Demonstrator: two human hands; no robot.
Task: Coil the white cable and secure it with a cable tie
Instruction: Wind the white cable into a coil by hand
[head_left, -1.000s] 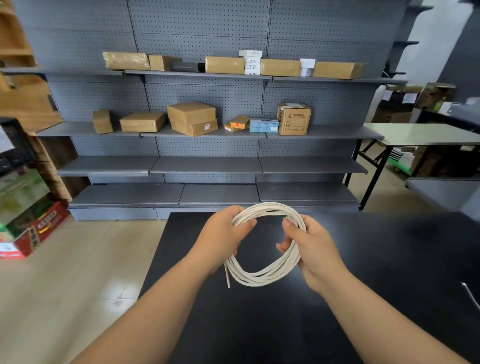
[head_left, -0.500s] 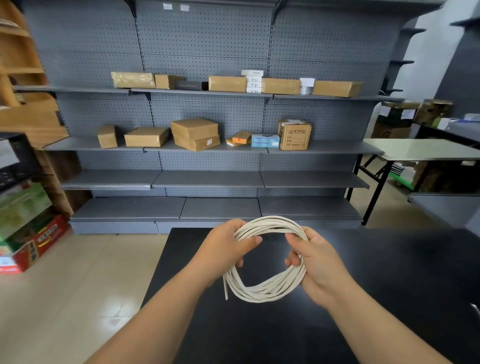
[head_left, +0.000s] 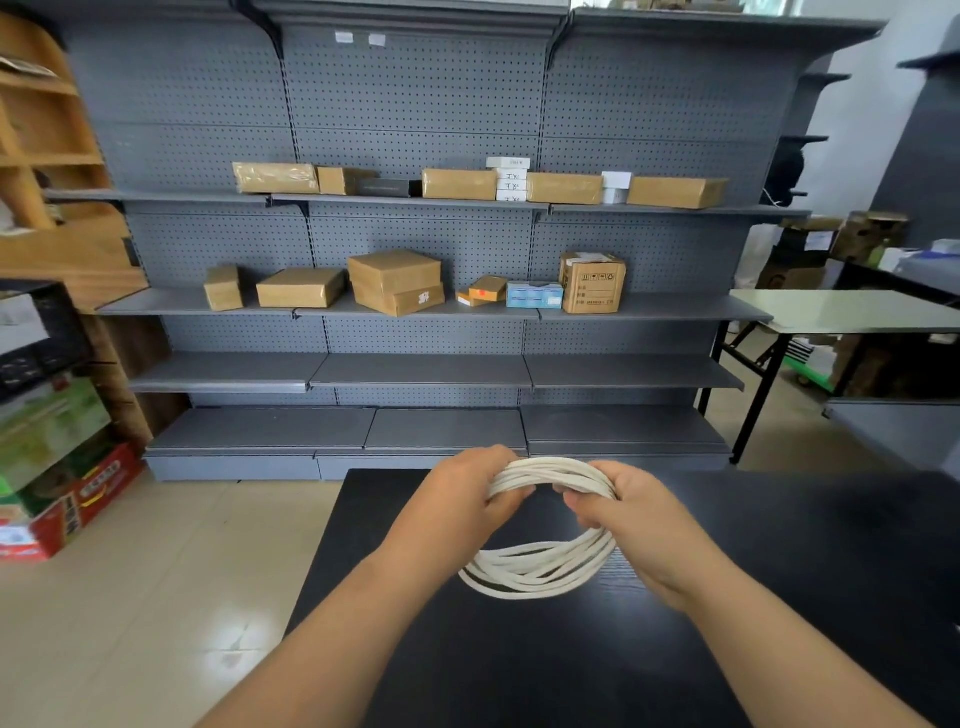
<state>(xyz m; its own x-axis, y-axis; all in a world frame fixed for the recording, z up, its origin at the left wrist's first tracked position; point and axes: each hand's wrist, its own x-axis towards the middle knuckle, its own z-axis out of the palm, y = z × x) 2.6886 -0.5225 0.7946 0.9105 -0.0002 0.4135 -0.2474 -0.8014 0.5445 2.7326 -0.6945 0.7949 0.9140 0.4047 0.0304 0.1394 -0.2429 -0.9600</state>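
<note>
two hands, one cable. the white cable (head_left: 540, 571) is wound into a single coil of several loops (too bunched up to count exactly), held up just over the near part of a black table (head_left: 779, 597). left hand (head_left: 457, 499) has its fingers curled round the top-left of the bundle, right hand (head_left: 628, 514) is wrapped round the top-right, both squeezing the strands together. the bottom of the coil hangs free between the wrists, and i can't tell if it touches the tabletop.

the table is dark with a faint wood grain. behind it is a grey pegboard shelving unit (head_left: 415, 104) with four shelf levels plus a base. the top loaded shelf has a row of tan boxes (head_left: 460, 183) with a few small white ones, the next one down has six or so cardboard boxes (head_left: 395, 270) and a blue carton (head_left: 535, 294). the two lower levels are bare. pale tiled floor (head_left: 130, 597), a folding table (head_left: 852, 312) off right, colourful cartons (head_left: 52, 467) stacked at left.
</note>
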